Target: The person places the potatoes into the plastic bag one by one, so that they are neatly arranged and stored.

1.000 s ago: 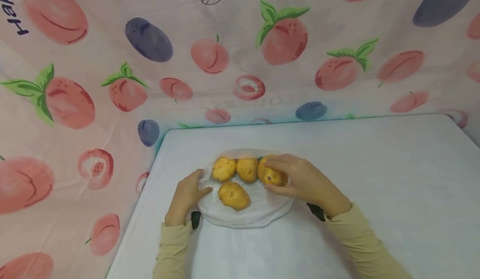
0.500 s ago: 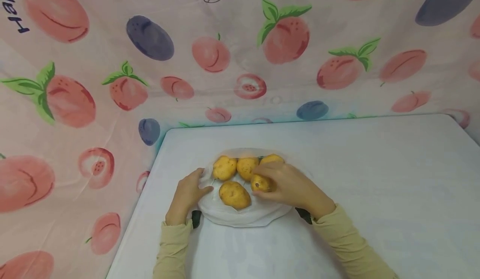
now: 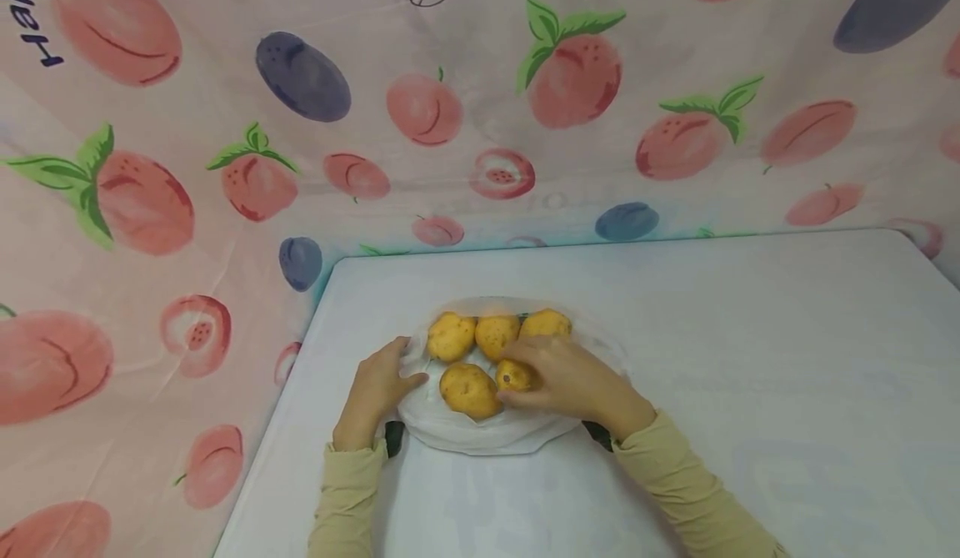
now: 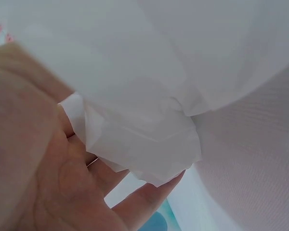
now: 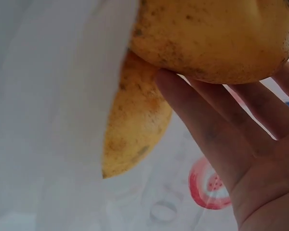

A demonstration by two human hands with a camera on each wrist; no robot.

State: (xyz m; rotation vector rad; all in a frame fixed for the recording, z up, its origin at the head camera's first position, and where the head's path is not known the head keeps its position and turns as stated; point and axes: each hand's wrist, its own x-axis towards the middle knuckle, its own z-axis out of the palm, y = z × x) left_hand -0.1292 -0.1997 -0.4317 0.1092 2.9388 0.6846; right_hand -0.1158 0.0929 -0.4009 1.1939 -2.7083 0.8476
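Observation:
A white plastic bag [image 3: 491, 441] lies with its mouth spread wide, several yellow potatoes within its rim. Three of them, the left potato [image 3: 452, 338], the middle potato [image 3: 497, 335] and the right potato [image 3: 546, 323], form a back row. In front lies a larger potato [image 3: 470, 391]. My right hand [image 3: 573, 379] grips another potato [image 3: 515, 374] between thumb and fingers, close beside the larger one. In the right wrist view its fingers reach along a potato [image 5: 216, 38]; the thumb is hidden. My left hand [image 3: 378, 387] holds the bag's left edge, thumb inside, fingers behind the thin film [image 4: 139, 139].
The bag rests on a white-covered table [image 3: 750, 374], with bare surface to the right and in front. Behind and to the left hangs a fruit-patterned cloth [image 3: 450, 41]. Small dark green bits show behind the back row.
My right hand has carried its potato left and toward me, from over the back-right potato to beside the larger front one. The back-right potato is now uncovered. My left hand stays put.

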